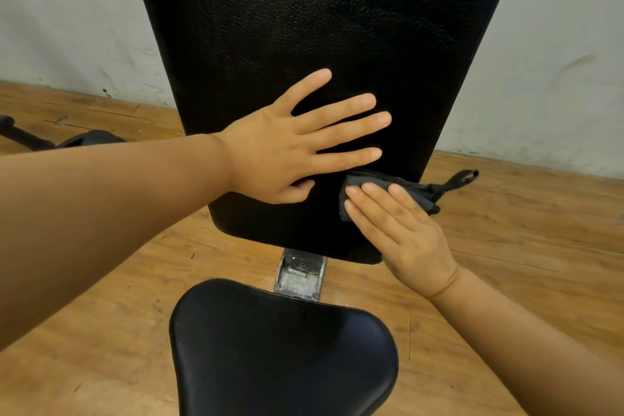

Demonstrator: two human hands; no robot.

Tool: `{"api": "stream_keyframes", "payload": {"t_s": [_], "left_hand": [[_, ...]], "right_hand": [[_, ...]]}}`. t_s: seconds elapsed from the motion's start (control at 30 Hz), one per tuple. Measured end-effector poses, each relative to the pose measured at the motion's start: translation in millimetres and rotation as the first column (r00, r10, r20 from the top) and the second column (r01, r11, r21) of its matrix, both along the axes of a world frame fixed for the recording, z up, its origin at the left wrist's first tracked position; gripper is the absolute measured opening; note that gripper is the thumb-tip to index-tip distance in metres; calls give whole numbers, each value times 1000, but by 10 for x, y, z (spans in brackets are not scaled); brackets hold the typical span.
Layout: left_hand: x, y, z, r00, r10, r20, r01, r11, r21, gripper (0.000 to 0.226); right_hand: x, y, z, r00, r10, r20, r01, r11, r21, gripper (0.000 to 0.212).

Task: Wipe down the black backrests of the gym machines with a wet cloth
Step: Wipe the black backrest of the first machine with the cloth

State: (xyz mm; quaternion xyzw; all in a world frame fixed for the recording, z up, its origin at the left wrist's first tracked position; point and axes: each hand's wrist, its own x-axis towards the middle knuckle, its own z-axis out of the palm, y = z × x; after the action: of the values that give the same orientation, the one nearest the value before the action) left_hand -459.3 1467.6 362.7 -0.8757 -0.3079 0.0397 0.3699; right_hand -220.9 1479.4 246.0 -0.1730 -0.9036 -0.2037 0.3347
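A tall black textured backrest (304, 27) fills the middle of the head view, tilted away from me. My left hand (297, 142) lies flat on its lower part, fingers spread, holding nothing. Just below and to the right, my right hand (395, 230) presses a dark grey cloth (415, 189) against the backrest's lower right edge. The cloth bunches out past my fingertips, and part of it is hidden under my palm.
A black padded seat (283, 348) sits below the backrest, joined by a grey metal bracket (300, 275). A black strap or lever (459, 179) sticks out to the right. Wooden floor (523, 247) surrounds the bench; a white wall (67, 17) stands behind. Dark equipment (84, 139) lies at left.
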Motion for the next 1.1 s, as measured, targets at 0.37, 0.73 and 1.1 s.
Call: {"api": "stream_keyframes", "payload": {"t_s": [0.37,0.73,1.1], "left_hand": [[56,-59,-23,1000,27,3,-27,1000,-4,81],[40,-47,-50,999,32,-3,-32,999,2,83],[37,-50,-55,999,36,-7,-36,999,15,82]], "right_hand": [[110,-130,-218,980,32,197,-25,999,-39,42],[183,-218,-577,966,7,259,1,999,-32,53],[148,-244,-545,987,-24,161,35,997,-66,45]]}}
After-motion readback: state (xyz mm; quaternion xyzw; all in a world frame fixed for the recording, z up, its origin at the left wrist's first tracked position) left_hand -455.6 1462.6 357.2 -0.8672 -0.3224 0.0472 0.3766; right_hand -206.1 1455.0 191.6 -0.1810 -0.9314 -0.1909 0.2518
